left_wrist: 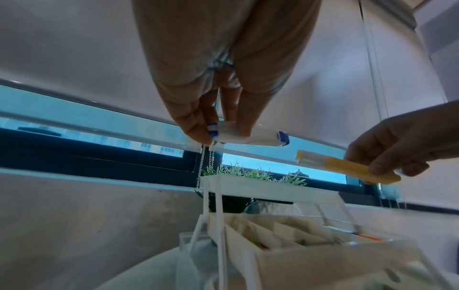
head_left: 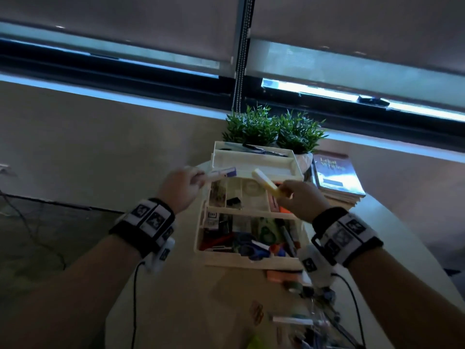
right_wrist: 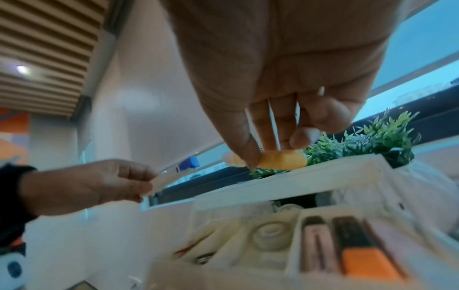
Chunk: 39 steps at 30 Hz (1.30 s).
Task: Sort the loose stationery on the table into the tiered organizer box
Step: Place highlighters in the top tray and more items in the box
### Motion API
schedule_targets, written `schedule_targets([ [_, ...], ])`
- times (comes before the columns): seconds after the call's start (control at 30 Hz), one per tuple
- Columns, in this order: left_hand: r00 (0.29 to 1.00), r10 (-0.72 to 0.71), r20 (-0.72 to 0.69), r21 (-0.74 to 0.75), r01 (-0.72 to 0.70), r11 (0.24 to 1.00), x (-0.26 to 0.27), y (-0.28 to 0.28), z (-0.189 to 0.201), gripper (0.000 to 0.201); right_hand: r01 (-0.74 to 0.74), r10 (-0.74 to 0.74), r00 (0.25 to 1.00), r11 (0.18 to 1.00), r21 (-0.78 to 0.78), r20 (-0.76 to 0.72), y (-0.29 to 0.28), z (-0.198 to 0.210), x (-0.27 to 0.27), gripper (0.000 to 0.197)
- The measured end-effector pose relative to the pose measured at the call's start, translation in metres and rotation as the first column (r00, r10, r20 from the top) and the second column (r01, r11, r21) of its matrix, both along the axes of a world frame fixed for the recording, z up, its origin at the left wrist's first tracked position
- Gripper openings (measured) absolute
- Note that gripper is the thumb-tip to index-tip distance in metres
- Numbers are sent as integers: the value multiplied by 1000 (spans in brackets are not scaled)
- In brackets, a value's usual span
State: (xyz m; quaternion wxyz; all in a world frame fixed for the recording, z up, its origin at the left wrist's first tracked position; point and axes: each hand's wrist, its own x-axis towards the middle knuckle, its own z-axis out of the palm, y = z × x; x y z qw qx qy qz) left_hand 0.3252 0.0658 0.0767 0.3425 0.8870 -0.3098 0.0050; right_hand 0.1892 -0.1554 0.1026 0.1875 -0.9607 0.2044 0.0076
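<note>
Holding markers, scissors, tape: tiered organizer box (head_left: 256, 159).

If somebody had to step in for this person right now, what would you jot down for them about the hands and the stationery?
Left hand: pinches a white pen with blue cap.
Right hand: pinches a yellow marker.
Both are held in the air above the tiered organizer box, which stands open.
Done: the lower tiers already hold scissors, markers and clips.
Left: place these two, then the loose stationery on the table in front of the box.
</note>
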Motion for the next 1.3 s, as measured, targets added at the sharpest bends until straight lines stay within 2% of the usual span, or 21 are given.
schedule_targets([
  [0.1,1000,-20,6,108,19,994,31,-38,13,27,49,-49,999,996,-72,11,-31,8,42,22],
  [0.2,998,-53,-23,195,56,979,51,-68,13,23,6,-9,1000,977,-211,-15,-47,8,79,10],
  [0.33,994,-91,-54,271,102,957,65,-90,1,21,-83,59,993,965,-249,-103,-47,3,117,7],
  [0.43,997,-69,-19,281,71,957,73,-95,-9,19,-173,131,978,943,-283,-160,-42,-6,140,12],
  [0.53,996,-18,85,308,-9,951,81,-96,-13,17,-173,149,982,956,-236,-117,-35,-15,159,19],
  [0.67,997,27,78,331,-51,942,81,-95,-11,29,-111,111,994,990,-91,-2,-30,-23,165,26],
  [0.83,994,87,71,227,-101,969,47,-78,-9,33,-14,6,982,999,40,186,-34,-16,118,30],
  [0.97,998,61,36,105,-64,992,-6,-47,-16,36,30,-62,959,993,116,278,-34,-10,47,20],
  [1.07,997,-17,-69,62,22,998,-54,-23,-33,26,124,-170,935,979,163,311,-32,-22,-19,12],
  [1.13,971,-99,-218,62,115,991,-84,-11,-48,18,220,-261,919,961,166,296,-30,-38,-61,10],
  [1.2,921,-178,-346,154,243,958,-111,-5,-64,18,303,-342,907,935,187,244,-29,-56,-93,10],
  [1.3,850,-278,-446,294,433,852,-143,-13,-81,27,354,-357,934,916,190,-17,-32,-89,-120,16],
])
